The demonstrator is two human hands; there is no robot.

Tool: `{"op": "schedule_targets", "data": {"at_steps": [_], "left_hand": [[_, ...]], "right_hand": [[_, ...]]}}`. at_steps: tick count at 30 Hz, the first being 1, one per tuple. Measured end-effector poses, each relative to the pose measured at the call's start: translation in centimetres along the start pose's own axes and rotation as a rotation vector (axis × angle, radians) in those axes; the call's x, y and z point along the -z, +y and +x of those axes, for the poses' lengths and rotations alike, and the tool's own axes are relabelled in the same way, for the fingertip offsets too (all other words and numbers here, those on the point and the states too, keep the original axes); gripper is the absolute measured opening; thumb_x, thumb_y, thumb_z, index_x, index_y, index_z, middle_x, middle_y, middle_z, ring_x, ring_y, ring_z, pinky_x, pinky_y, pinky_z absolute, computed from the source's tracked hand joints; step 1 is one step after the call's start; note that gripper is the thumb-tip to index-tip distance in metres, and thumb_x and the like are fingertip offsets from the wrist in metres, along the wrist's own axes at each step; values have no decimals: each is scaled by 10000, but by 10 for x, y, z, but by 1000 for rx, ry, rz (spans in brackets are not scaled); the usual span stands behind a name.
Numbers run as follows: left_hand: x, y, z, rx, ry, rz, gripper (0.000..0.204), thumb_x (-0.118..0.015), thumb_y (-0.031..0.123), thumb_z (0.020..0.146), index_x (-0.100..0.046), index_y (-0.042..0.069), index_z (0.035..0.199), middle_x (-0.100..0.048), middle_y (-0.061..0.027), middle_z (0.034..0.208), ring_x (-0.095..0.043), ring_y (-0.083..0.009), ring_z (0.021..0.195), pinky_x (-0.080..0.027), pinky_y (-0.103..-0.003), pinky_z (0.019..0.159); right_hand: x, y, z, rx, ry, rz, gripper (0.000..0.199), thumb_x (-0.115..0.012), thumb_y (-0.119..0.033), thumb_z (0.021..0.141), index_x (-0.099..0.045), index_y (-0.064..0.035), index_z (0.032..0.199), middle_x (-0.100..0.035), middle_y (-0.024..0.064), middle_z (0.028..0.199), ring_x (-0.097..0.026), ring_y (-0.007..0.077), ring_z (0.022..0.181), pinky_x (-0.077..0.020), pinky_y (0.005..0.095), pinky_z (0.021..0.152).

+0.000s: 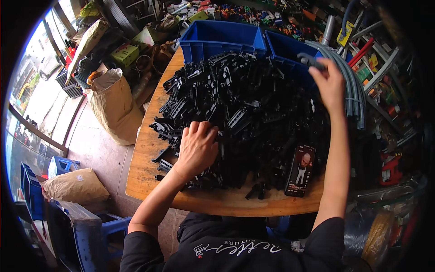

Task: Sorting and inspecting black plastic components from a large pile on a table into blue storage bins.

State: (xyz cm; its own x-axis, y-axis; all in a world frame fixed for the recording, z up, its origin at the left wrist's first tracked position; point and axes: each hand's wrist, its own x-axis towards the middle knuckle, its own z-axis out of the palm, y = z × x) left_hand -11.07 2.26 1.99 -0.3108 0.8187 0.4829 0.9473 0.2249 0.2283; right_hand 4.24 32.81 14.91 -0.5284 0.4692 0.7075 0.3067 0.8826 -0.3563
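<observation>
A large heap of black plastic parts, many slotted or ladder-like, covers most of the wooden table. My left hand rests on the heap's near-left side with its fingers curled down. Its fingertips are hidden, so whatever they pinch cannot be made out. Raised at the right, my right hand grips a dark grey plastic part between thumb and fingers. That part is above the near side of the right blue bin. Beside it, a left blue bin stands at the table's far edge.
A phone with a lit screen lies at the table's near right. Coiled grey tubing hangs past the right bin. Left of the table are a brown paper sack, a flat package and a blue stool.
</observation>
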Motion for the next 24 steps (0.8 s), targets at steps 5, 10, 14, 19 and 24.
{"op": "schedule_targets", "data": {"at_steps": [5, 10, 14, 19, 24], "left_hand": [[-20, -9, -1, -44, 54, -2, 340, -655, 129, 698, -586, 57, 1023, -514, -84, 1052, -460, -261, 984, -363, -370, 794], [-10, -7, 1, 109, 100, -364, 216, -561, 130, 875, -575, 42, 1072, -576, -58, 889, -552, -218, 769, -438, -320, 688], [-3, 6, 4, 556, -236, -1557, 277, -451, 209, 970, -552, 28, 1154, -594, -21, 901, -541, -98, 725, -445, -252, 663], [-3, 20, 2, 645, -335, -1808, 317, -478, 153, 921, -515, -4, 1194, -587, -38, 881, -498, -92, 693, -403, -218, 648], [-2, 20, -2, 666, -378, -1579, 270, -490, 102, 896, -554, 9, 1141, -552, -11, 778, -437, -67, 585, -350, -194, 546]], "right_hand": [[6, 5, 32, 115, 23, -14, 380, -689, -110, 793, -572, -33, 1146, -627, 98, 979, -603, 180, 791, -485, 301, 732], [2, -75, -126, 213, -443, 201, 169, -700, 3, 706, -654, -17, 867, -628, 94, 858, -595, 237, 794, -487, 308, 710], [-38, -78, -183, 129, -479, 140, 341, -729, -33, 683, -645, -35, 1013, -590, 87, 933, -565, 234, 830, -488, 318, 720], [-60, -95, -193, 384, -454, 34, 346, -727, -70, 675, -647, -46, 1011, -546, 80, 960, -533, 233, 850, -486, 324, 710], [-66, -91, -197, 383, -395, 154, 255, -703, -5, 693, -594, -8, 923, -562, 84, 833, -558, 216, 733, -487, 307, 656]]}}
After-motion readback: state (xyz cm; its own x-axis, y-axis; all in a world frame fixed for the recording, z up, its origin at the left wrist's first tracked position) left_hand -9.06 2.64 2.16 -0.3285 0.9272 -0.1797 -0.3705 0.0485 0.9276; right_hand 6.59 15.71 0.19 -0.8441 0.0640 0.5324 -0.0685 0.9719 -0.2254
